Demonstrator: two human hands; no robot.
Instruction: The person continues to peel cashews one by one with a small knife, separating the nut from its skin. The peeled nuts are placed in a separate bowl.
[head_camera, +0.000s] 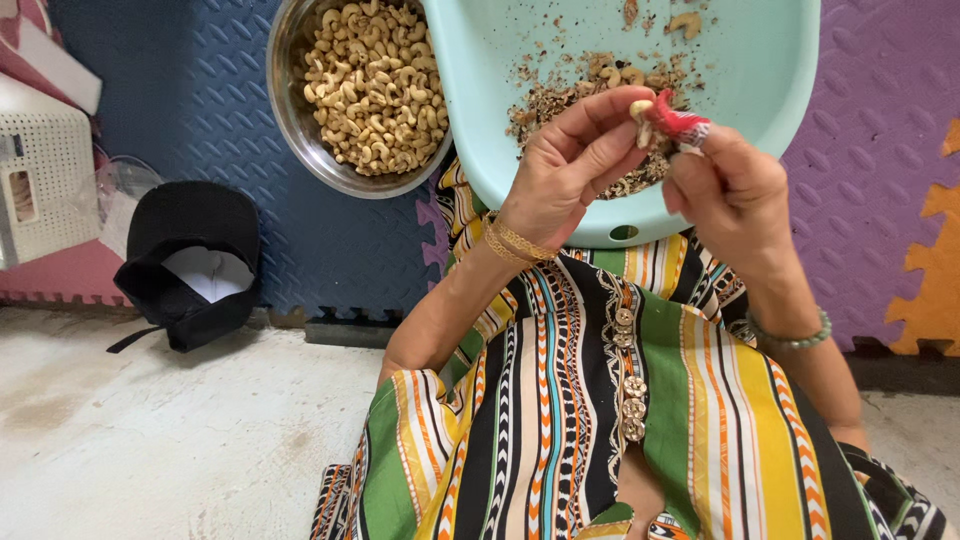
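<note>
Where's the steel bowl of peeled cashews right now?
In the head view the steel bowl sits at upper left on the blue foam mat, touching the left edge of the pale green tray, just beyond the left hand.

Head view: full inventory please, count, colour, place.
steel bowl: one, silver, top left on the blue mat, full of pale cashews
tray: one, mint green, top centre, holding brown husk bits and a few nuts
cashew: one, pale, pinched between both hands
cap: one, black, left on the mat edge
basket: one, white, far left
foam mats: blue, purple, orange, pink
dress: striped green, yellow, black
left hand: gold bangles
right hand: red-wrapped finger, green bead bracelet
</note>
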